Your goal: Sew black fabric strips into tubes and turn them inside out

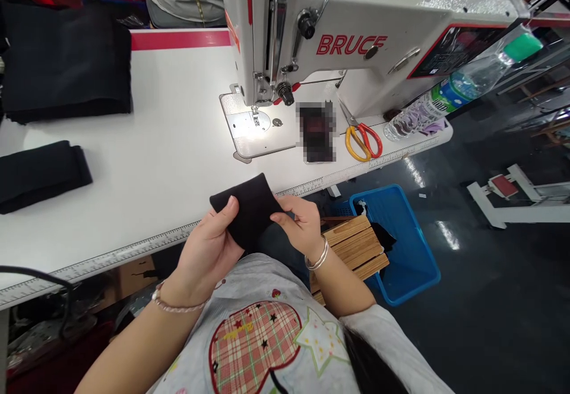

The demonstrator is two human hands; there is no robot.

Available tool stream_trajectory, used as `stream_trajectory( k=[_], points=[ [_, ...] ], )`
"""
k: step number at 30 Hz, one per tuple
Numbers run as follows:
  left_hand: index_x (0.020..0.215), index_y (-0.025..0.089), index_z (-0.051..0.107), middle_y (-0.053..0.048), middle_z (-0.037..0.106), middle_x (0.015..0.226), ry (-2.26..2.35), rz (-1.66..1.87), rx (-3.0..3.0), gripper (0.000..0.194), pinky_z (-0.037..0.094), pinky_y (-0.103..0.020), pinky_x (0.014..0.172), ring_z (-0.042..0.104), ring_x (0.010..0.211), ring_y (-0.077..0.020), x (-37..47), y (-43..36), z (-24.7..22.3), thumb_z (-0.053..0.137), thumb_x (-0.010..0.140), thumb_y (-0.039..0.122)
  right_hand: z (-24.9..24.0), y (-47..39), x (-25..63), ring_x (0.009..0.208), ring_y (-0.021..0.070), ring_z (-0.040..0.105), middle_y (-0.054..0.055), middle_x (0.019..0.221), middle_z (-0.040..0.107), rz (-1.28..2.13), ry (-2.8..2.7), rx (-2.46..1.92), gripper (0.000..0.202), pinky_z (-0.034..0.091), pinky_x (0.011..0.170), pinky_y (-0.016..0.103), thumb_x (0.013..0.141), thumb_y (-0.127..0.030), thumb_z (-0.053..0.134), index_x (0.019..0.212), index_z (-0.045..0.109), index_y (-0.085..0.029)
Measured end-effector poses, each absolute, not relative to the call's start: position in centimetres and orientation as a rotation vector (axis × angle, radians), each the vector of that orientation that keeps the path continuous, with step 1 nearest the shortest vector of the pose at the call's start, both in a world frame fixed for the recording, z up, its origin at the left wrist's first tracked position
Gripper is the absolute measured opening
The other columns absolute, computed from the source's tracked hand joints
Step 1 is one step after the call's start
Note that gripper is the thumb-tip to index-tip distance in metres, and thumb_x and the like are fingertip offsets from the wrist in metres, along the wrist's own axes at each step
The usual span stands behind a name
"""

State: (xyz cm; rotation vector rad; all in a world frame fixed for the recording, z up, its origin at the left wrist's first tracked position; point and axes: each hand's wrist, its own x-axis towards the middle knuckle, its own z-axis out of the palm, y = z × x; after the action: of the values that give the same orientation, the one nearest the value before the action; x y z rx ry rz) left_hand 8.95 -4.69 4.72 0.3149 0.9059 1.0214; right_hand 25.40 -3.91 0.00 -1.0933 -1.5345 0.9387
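A small folded piece of black fabric (249, 207) is held up between both hands, just in front of the table's edge. My left hand (209, 242) grips its left side, thumb on top and the other fingers underneath. At the right corner, my right hand (299, 218) pinches the fabric between thumb and fingers. Beyond the hands stands a white sewing machine (351, 43), its needle area lit over the metal plate (280, 135). Nothing lies under the presser foot that I can make out.
On the left of the white table (164, 114) lie a large black fabric stack (66, 61) and a smaller folded one (42, 174). Scissors (363, 141), a blurred-out dark object (317, 132) and a plastic bottle (439, 103) sit at right. A blue basket (418, 251) stands on the floor.
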Motion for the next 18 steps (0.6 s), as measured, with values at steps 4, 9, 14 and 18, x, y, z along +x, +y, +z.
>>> stream_trajectory(
  k=[4, 9, 14, 18],
  points=[
    [0.124, 0.020, 0.064, -0.008, 0.066, 0.129, 0.874, 1.055, 0.306, 0.041, 0.047, -0.037, 0.110, 0.054, 0.129, -0.0256, 9.0, -4.3, 5.0, 0.060, 0.090, 0.043, 0.6, -3.4, 25.1, 0.058, 0.0150, 0.053, 0.000, 0.057, 0.057, 0.877, -1.508, -1.115, 0.045, 0.047, 0.066, 0.031, 0.090, -0.059, 0.052, 0.063, 0.063, -0.024],
    [0.125, 0.022, 0.063, -0.007, 0.068, 0.126, 0.867, 1.047, 0.299, 0.041, 0.044, -0.037, 0.112, 0.054, 0.130, -0.0244, 8.4, -3.7, 4.9, 0.050, 0.095, 0.046, -0.4, -2.5, 24.6, 0.069, 0.0169, 0.059, -0.001, 0.071, 0.066, 1.009, -1.384, -1.041, 0.031, 0.048, 0.090, 0.038, 0.072, -0.055, 0.076, 0.072, 0.068, -0.025],
    [0.120, 0.019, 0.064, -0.007, 0.067, 0.127, 0.862, 1.074, 0.253, 0.035, 0.046, -0.037, 0.110, 0.055, 0.129, -0.0241, 7.8, -2.7, 4.4, 0.050, 0.096, 0.039, -1.5, -1.9, 24.8, 0.067, 0.0138, 0.055, -0.002, 0.067, 0.060, 1.061, -1.294, -1.159, 0.027, 0.046, 0.068, 0.028, 0.080, -0.048, 0.070, 0.075, 0.068, -0.022],
    [0.115, 0.014, 0.065, -0.008, 0.067, 0.126, 0.845, 1.040, 0.166, 0.031, 0.046, -0.032, 0.110, 0.055, 0.129, -0.0201, 7.7, -2.0, 4.4, 0.047, 0.098, 0.032, -1.0, -1.4, 24.6, 0.055, 0.0099, 0.043, -0.005, 0.058, 0.050, 0.996, -1.285, -1.179, 0.028, 0.039, 0.059, 0.025, 0.086, -0.045, 0.065, 0.075, 0.067, -0.020]
  ],
)
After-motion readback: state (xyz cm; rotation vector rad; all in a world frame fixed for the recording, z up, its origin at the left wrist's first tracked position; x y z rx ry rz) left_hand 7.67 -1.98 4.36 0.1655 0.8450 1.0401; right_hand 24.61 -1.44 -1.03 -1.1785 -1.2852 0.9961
